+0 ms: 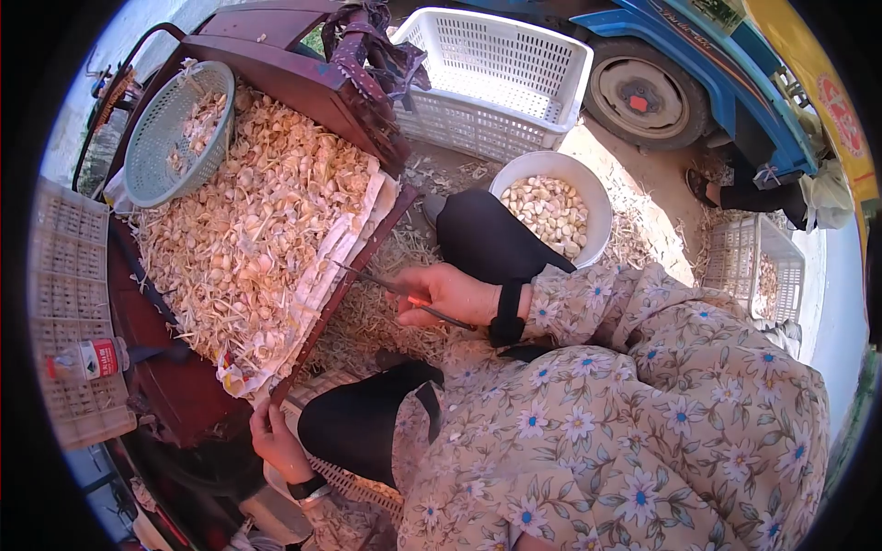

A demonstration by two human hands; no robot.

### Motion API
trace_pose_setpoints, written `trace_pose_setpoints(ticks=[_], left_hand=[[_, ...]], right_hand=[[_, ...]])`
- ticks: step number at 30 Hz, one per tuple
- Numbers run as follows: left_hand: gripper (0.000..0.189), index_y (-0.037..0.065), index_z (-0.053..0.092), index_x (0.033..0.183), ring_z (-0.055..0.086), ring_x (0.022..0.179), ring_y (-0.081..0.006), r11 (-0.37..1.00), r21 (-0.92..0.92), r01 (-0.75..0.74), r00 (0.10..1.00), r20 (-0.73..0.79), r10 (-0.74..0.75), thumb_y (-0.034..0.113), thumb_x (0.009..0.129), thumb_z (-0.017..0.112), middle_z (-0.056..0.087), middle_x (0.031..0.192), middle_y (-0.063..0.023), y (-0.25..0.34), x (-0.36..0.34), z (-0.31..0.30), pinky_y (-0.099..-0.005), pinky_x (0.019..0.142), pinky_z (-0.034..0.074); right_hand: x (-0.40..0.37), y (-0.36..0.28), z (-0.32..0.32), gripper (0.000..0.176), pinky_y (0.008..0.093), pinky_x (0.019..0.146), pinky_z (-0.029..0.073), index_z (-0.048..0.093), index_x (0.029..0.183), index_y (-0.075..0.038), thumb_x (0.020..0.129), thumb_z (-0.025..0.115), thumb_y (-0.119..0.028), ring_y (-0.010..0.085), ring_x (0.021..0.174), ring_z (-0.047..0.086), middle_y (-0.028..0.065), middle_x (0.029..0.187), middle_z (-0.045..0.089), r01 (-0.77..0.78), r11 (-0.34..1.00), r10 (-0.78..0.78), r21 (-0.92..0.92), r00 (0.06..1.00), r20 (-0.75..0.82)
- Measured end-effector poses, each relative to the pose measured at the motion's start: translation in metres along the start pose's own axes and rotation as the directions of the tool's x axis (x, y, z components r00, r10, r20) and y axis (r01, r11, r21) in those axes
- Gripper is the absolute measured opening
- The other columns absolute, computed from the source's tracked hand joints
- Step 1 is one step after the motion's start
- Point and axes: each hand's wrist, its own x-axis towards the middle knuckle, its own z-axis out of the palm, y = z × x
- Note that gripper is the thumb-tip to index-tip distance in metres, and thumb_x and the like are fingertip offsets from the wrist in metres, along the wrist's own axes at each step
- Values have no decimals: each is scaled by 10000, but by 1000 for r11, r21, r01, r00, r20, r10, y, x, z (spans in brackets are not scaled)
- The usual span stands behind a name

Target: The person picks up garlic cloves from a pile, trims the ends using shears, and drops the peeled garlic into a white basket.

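Right grip (439, 294): thin tool (369, 277) | left grip (279, 443): near garlic (262, 202) (hold unclear)

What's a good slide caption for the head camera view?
Right hand gripping a thin tool beside heaped garlic, a bucket of pale cloves nearby.

- Knife (369, 278): thin, dark metal, dull
- Garlic heap (257, 211): dry, rough, papery skins
- Cloves (547, 211): smoother surfaces
- Bucket (599, 216): smooth, pale plastic
- Basket (147, 133): perforated plastic, matt
- Crate (487, 133): white slotted plastic
- Bench (152, 390): red-brown paint, slightly glossy; metal or wood, unclear
- Sheet (354, 225): creased, cloth-like
- Bottle (110, 358): clear, glossy plastic, printed label
- Blouse (597, 422): soft printed cloth, matt
- Tyre (643, 140): dull black rubber
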Motion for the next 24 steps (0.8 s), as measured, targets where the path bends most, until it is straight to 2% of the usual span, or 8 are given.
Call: trace_pose_setpoints(ticks=[1, 5, 12, 17, 19, 20, 21, 24], left_hand=[[195, -30, 574, 987, 549, 769, -118, 984, -107, -142, 989, 22, 145, 99, 843, 552, 583, 874, -53, 7, 28, 21, -240, 647, 469], [241, -18, 573, 1035, 555, 735, -113, 954, -244, -173, 974, 100, 203, 104, 827, 569, 602, 910, -59, 66, 120, 96, -240, 622, 468], [351, 25, 591, 1040, 568, 829, -287, 760, 472, -447, 895, 220, 389, 103, 703, 652, 560, 930, -140, 82, 162, 140, -345, 754, 447], [142, 2, 563, 806, 558, 739, -271, 741, 499, -449, 893, 239, 380, 59, 710, 651, 514, 915, -152, 57, 137, 119, -335, 666, 451], [127, 2, 553, 807, 552, 667, -213, 991, 78, -108, 969, 232, 87, 70, 741, 637, 543, 838, -106, 45, 138, 109, -298, 607, 449], [122, 1, 548, 807, 550, 631, -185, 984, -143, 102, 959, 277, -59, 76, 757, 631, 557, 799, -83, 42, 136, 106, -279, 578, 447], [130, 16, 529, 838, 516, 558, -110, 947, -320, -27, 991, 118, 68, 127, 817, 595, 560, 710, -26, 37, 129, 106, -215, 508, 412], [146, 31, 523, 895, 507, 570, -80, 683, -712, 162, 985, 158, -68, 168, 859, 556, 559, 728, -28, 55, 106, 89, -183, 497, 387]], right_hand=[[1, 5, 0, 332, 224, 629, 419, 517, 991, -34, 740, 703, -146, 57, 671, 467, 4, 725, 542, 13, 1000, -13, -4, 1000, -1], [6, 33, -7, 349, 238, 626, 424, 523, 986, -30, 728, 713, -168, 72, 670, 476, 16, 720, 533, 8, 999, -6, 33, 998, -59], [1, 34, -14, 378, 273, 624, 436, 519, 986, -27, 720, 713, -213, 117, 662, 502, 44, 698, 530, 40, 997, -47, -60, 991, -127], [1, 29, -14, 387, 293, 629, 440, 512, 987, -24, 718, 709, -220, 154, 666, 530, 69, 707, 547, 8, 994, -16, -112, 997, -78], [0, 27, -13, 381, 281, 647, 441, 514, 1011, -29, 732, 700, -209, 134, 692, 528, 59, 737, 561, -14, 993, 6, -116, 997, -71], [0, 27, -14, 376, 267, 664, 441, 515, 1037, -35, 747, 690, -198, 110, 715, 522, 46, 764, 571, -24, 992, 16, -128, 998, -60], [0, 27, -13, 373, 253, 682, 441, 516, 1064, -41, 761, 680, -187, 85, 739, 516, 33, 790, 581, -34, 990, 28, -139, 998, -48], [1, 27, -11, 381, 258, 677, 442, 518, 1064, -44, 756, 683, -196, 93, 739, 517, 40, 792, 580, -40, 988, 34, -150, 999, -37]])
